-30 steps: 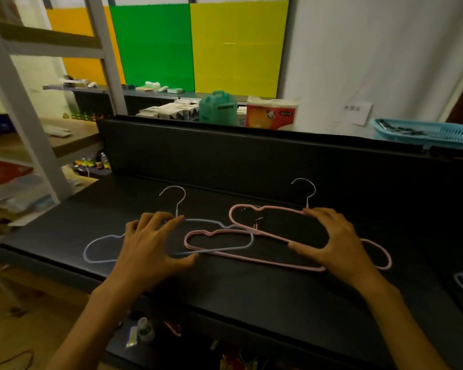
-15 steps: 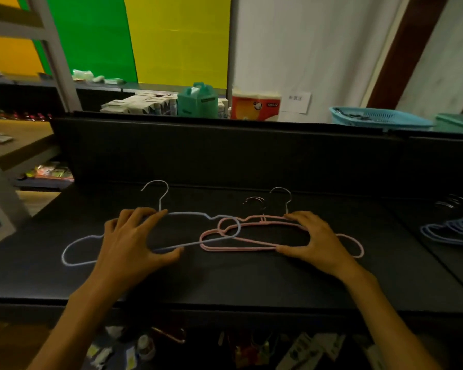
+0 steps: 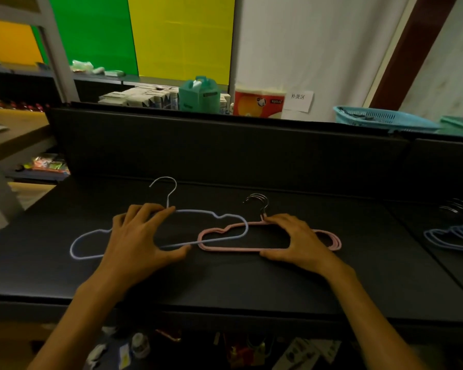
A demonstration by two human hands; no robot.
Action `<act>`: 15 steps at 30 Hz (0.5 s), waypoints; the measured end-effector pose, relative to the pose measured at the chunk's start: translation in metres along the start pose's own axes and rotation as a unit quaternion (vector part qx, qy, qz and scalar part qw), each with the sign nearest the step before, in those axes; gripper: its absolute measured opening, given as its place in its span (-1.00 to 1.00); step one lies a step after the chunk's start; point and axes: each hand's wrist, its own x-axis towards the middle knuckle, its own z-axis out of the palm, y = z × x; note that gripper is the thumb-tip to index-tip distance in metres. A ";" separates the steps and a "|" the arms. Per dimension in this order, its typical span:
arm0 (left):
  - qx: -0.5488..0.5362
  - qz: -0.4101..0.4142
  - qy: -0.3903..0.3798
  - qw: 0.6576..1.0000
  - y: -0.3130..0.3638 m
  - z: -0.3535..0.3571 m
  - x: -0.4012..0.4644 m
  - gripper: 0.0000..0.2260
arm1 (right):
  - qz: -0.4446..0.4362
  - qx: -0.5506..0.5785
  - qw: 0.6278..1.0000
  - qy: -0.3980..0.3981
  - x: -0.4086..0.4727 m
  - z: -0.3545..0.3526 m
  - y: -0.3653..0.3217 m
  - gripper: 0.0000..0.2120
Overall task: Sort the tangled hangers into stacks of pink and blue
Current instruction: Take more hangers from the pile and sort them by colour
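Resting on a dark worktop (image 3: 225, 284), left hand (image 3: 142, 239) pinches the blue hanger (image 3: 206, 212); right hand (image 3: 297, 240) pinches the stacked pink hangers (image 3: 225, 232); the orange pack (image 3: 257, 104) behind reads "rolls".

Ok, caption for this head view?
Left hand on blue hanger, right hand on pink hangers, overlapping.

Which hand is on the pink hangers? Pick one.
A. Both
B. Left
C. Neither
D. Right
D: the right hand spans the pink hangers, while the left hand rests on the blue hanger.
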 end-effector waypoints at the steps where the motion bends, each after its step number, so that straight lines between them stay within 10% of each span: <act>1: -0.003 -0.003 -0.005 1.000 0.000 0.000 0.001 -0.09 | 0.001 0.001 1.000 -0.002 0.000 0.001 0.001 -0.22; 15: 0.029 -0.026 -0.053 0.998 -0.035 -0.013 0.009 -0.04 | 0.012 -0.072 0.992 0.104 0.014 0.002 -0.043 -0.41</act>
